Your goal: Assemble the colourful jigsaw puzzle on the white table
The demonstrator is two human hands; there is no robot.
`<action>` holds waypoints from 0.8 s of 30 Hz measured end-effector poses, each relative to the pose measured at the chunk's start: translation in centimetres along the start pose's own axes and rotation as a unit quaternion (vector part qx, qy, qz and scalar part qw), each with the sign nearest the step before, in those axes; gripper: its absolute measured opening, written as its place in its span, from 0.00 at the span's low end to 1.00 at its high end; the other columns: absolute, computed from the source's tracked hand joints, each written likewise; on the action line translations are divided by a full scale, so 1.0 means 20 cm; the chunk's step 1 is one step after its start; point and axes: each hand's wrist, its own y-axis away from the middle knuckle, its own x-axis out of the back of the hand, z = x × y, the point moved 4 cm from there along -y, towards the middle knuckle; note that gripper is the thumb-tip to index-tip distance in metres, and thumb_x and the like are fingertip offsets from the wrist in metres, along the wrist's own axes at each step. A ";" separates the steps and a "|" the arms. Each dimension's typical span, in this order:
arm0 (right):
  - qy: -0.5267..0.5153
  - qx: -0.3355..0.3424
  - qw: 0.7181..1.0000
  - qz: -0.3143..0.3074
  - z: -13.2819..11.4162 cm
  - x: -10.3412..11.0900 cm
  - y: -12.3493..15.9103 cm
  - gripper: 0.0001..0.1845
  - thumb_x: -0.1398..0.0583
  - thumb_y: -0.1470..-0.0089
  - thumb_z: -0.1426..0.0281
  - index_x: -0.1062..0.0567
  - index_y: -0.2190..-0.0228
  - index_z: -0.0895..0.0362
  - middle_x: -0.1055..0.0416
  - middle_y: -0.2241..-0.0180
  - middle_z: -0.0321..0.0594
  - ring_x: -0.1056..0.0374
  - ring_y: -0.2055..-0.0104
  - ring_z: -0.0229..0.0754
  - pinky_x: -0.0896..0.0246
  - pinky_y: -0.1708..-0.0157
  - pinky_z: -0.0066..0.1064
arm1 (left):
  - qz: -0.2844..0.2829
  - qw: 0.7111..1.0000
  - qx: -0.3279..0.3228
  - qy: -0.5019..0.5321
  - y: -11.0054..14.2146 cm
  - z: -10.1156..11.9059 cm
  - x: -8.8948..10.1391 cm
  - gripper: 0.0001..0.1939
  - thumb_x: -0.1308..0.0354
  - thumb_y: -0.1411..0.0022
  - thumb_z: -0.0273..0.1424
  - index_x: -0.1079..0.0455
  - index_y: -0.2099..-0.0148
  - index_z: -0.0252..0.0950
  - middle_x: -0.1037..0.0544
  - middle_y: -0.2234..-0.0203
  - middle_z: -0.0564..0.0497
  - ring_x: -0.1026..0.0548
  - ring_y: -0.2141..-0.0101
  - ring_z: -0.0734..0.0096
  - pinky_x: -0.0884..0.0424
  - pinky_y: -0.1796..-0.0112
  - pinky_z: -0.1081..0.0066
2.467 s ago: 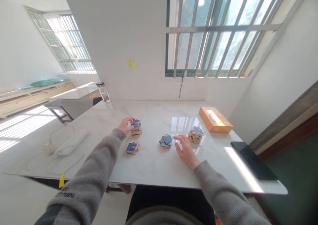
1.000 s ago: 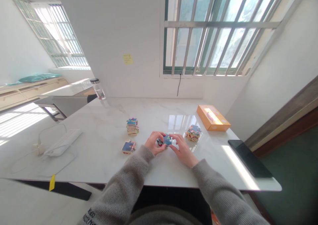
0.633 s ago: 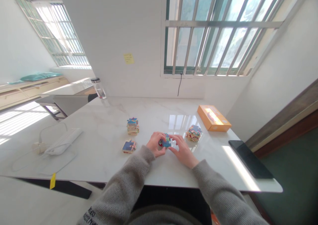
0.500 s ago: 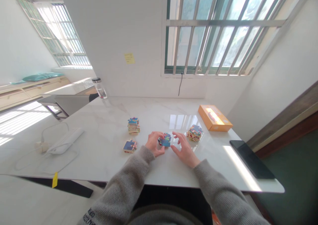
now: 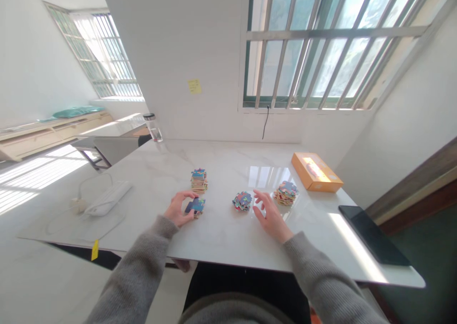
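Pinched in my left hand (image 5: 180, 208) is a blue jigsaw puzzle piece (image 5: 196, 204), held over the low stack of puzzle pieces (image 5: 197, 215) at the left; whether it touches the stack I cannot tell. Just behind stands a taller stack of puzzle pieces (image 5: 199, 181). My right hand (image 5: 270, 217) is open, its fingers apart and bent, between a loose pile of puzzle pieces (image 5: 242, 202) in the middle and a higher pile of puzzle pieces (image 5: 285, 193) on the right. It appears to hold nothing.
An orange box (image 5: 317, 172) lies at the back right, with a black tablet (image 5: 373, 235) in front of it. On the left are a white power strip (image 5: 109, 199) and its cable. A clear bottle (image 5: 153, 127) stands at the white table's (image 5: 228, 240) far left corner.
My left hand has moved left from the middle pile to the low left stack, carrying a blue puzzle piece. The right hand stays by the middle pile. The view has shifted slightly.
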 end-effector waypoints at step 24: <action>0.026 -0.002 0.999 -0.035 0.06 -0.05 0.00 0.25 0.48 0.41 0.78 0.34 0.43 0.51 0.35 0.47 0.46 0.36 0.43 0.47 0.37 0.41 0.48 | -0.030 0.995 -0.085 -0.044 -0.14 0.42 -0.35 0.11 0.42 0.43 0.28 0.31 0.56 0.41 0.25 0.59 0.47 0.28 0.54 0.56 0.31 0.49 0.55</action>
